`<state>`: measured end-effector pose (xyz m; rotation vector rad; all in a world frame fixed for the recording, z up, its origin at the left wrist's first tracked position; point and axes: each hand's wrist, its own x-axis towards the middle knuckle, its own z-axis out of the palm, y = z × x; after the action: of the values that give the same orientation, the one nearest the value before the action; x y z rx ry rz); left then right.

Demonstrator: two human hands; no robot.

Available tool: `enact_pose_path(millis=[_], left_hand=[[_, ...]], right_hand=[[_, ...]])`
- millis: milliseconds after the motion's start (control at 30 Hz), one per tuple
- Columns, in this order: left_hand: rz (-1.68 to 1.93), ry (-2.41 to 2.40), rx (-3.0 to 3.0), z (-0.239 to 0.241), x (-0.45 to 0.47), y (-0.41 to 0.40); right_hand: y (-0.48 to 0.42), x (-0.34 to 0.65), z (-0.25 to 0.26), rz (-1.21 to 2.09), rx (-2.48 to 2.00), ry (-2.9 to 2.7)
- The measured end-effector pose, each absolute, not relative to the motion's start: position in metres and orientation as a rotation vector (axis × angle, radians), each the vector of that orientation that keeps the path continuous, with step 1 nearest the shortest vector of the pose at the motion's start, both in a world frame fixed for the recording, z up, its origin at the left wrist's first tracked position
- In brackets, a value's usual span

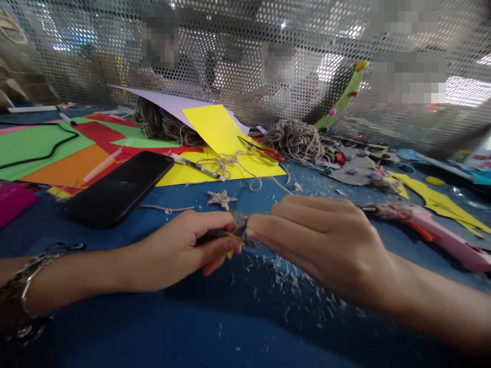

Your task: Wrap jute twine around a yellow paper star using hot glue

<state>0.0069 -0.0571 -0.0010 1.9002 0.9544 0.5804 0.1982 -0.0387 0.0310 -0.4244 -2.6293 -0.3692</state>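
My left hand is closed, its thumb and fingers pinched on a small dark piece with yellow edges. I cannot make out exactly what that piece is. From the other side my right hand reaches to the piece's end, fingers pressed together; its fingertips are partly hidden. Just beyond the hands lies a small star wrapped in grey string. A length of grey string runs along the table to the left of the star. Pale scraps are scattered below my right hand.
A black phone lies at the left. Yellow sheets, a marker, red-handled scissors and grey yarn bundles spread behind. A pink glue gun rests at the right. Perforated metal closes off the back.
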Motion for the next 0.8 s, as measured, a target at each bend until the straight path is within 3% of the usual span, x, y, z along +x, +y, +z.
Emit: enact_pose_path(millis=[467,800], left_hand=[[0.689,0.882,1.714,-0.004,0.004,-0.056],[0.714,0.956,1.670,-0.005,0.006,-0.053]], right_hand=[[-0.027,0.200,0.019,-0.058,-0.530,-2.680],[-0.042,0.194,0.026,-0.430,-0.388,-2.735]])
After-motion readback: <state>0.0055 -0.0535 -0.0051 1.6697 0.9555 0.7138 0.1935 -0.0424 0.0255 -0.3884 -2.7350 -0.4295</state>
